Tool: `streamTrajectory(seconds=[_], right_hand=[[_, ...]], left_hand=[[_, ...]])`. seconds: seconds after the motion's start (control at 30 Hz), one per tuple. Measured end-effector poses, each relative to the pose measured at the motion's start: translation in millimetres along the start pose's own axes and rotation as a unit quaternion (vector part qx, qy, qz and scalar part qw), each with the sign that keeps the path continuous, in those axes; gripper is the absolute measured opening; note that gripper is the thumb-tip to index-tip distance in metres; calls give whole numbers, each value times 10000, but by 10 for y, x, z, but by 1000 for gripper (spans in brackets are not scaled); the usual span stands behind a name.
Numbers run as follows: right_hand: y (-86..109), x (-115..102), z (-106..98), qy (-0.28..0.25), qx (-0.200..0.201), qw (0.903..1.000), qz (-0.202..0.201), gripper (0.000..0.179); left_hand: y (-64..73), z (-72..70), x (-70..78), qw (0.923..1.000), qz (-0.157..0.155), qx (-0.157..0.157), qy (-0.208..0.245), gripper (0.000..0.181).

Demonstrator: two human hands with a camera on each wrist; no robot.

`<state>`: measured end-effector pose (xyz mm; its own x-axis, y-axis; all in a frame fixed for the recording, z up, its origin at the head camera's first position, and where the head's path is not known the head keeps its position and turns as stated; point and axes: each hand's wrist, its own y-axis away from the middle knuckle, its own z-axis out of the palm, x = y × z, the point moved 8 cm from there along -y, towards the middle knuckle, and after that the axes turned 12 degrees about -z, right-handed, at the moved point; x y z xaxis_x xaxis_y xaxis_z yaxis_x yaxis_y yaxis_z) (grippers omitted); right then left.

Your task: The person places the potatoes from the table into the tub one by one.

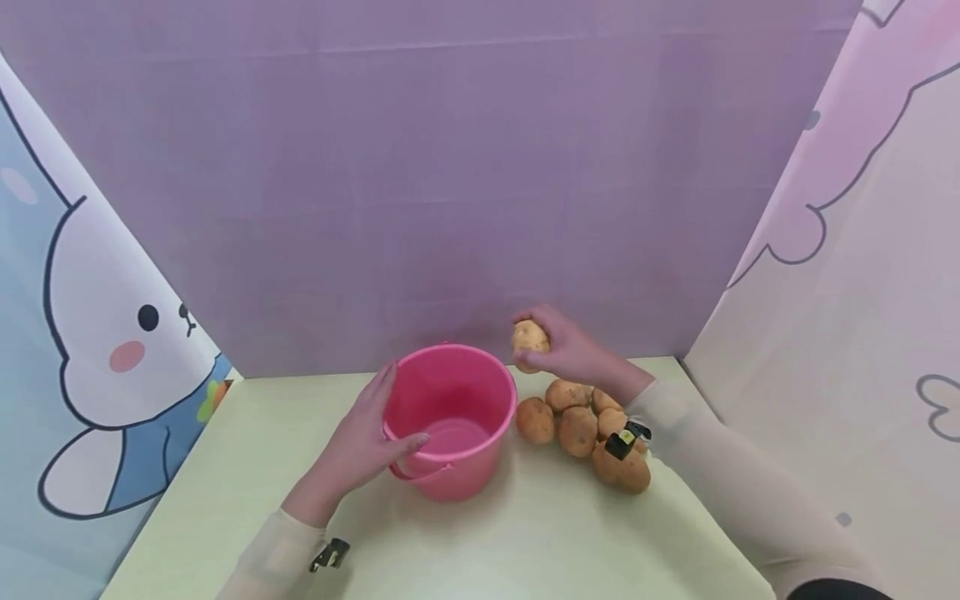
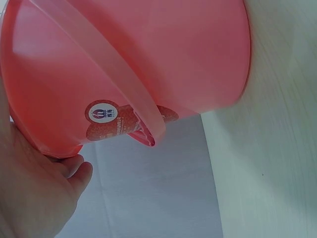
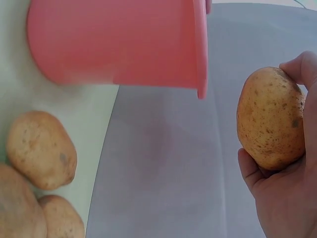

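A pink plastic bucket (image 1: 471, 472) stands upright on the table, its round mouth facing up and its inner floor showing. At its left rim, my left hand (image 1: 362, 442) grips the edge, with the thumb over the front of the rim. A curved handle (image 2: 116, 74) hangs along the bucket's side, near a printed label (image 2: 110, 119). My right hand (image 1: 572, 346) holds a potato (image 3: 271, 119) between thumb and fingers, raised just beyond the bucket's right rim. Several more potatoes (image 1: 577, 432) lie grouped on the table beneath the right forearm, which partly hides them.
A pale table (image 1: 555, 533) carries the bucket and the potatoes. Behind it rises a purple cloth backdrop (image 1: 450, 183). Printed cartoon panels stand at the left (image 1: 105, 350) and right (image 1: 840, 350) sides. Each wrist wears a small black device (image 1: 330, 553).
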<state>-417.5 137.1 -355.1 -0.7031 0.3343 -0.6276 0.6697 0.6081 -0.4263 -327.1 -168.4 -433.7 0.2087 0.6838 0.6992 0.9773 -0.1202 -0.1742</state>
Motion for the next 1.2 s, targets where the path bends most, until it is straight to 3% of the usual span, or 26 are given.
streamTrajectory(seconds=[0.63,1.2], right_hand=[[-327,-351,435,-332,-365,9968,-626,53],[-413,-388,741,-196,-868,9942,-606,54]], left_hand=[[12,-11,41,9999,-62,-54,66,126],[13,-2,25,9999,34,-35,100,123]])
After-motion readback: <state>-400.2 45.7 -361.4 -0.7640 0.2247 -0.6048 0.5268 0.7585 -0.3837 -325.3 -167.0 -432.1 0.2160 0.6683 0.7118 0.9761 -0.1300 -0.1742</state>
